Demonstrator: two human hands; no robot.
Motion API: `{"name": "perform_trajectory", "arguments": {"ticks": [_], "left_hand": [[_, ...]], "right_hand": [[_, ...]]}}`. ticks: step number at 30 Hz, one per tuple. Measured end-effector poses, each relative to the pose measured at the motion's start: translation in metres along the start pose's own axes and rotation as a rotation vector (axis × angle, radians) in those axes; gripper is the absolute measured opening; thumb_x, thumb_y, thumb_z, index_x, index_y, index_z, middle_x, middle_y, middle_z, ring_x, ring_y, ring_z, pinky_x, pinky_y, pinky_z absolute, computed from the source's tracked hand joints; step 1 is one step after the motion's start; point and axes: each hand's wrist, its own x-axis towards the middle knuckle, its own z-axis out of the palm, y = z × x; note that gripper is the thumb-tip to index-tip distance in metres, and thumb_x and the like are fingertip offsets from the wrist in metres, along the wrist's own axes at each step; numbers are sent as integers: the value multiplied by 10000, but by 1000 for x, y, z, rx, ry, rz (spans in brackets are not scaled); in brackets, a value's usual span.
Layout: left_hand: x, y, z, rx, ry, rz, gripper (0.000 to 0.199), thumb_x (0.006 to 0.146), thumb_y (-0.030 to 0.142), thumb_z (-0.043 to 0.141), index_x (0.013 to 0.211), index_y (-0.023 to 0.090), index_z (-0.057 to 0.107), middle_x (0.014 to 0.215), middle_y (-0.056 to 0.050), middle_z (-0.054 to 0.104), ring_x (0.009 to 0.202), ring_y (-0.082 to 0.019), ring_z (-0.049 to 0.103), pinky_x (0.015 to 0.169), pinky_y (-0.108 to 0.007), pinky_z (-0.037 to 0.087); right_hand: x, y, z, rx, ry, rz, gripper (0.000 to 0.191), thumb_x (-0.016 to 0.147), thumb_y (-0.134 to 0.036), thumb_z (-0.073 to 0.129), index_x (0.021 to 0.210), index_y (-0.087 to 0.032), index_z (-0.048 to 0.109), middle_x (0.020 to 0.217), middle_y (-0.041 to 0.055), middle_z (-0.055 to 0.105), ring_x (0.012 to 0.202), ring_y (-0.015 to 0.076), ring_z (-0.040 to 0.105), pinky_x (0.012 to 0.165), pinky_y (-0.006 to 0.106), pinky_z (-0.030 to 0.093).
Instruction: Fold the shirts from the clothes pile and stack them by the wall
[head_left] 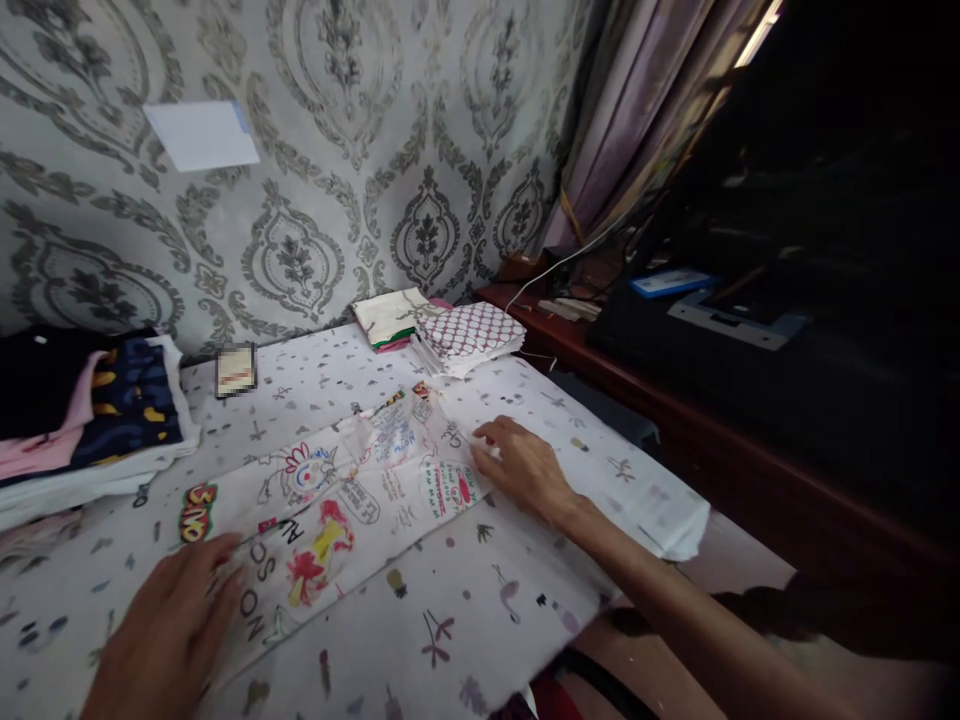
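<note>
A white cloth with coloured drawings and writing (397,470) lies folded in a long strip across the patterned white table cover (480,590). My left hand (169,625) rests at the strip's near left end, its fingers slightly bent and a little apart; nothing shows gripped in it. At the strip's right end is my right hand (525,470), fingers curled at the cloth's edge. Whether its fingertips pinch the fabric is too small to tell.
Folded clothes (135,400) are piled at the left. Folded cloths (469,335) lie at the back near the wall, with a small card (236,370) further left. A dark wooden desk (675,430) with a large black screen (787,250) borders the right side.
</note>
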Motion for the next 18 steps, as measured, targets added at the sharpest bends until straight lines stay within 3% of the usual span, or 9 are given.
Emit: {"name": "perform_trajectory", "arguments": {"ticks": [3,6,10,18], "left_hand": [[12,30,14,40,-11,157,357,936,445,443,1205,273,602,1187,-81,687,1119,-280,634,956,-437,521],[12,37,31,71,48,227,343,941,416,426,1159,258,638,1148,-76,711,1093,-279,646,945,-438,527],[5,18,37,112,62,243,327,943,446,449,1138,264,637,1151,-56,703,1077,-255,651,934,-408,533],[-9,-20,28,182,100,281,316,945,443,451,1170,291,613,1183,-46,689,1063,-246,667,898,-389,550]], "right_hand": [[6,-7,4,-43,-58,-15,111,884,-213,529,886,-196,639,950,82,667,857,221,620,702,311,404],[4,-2,6,1,-58,-24,99,869,-165,523,809,-202,592,884,57,658,831,197,602,706,295,393],[-2,6,2,91,-59,16,75,854,-211,533,790,-203,571,838,27,654,756,164,573,686,276,377],[-7,9,3,187,-79,57,101,839,-241,501,800,-214,590,719,-4,651,650,152,565,626,268,364]]}}
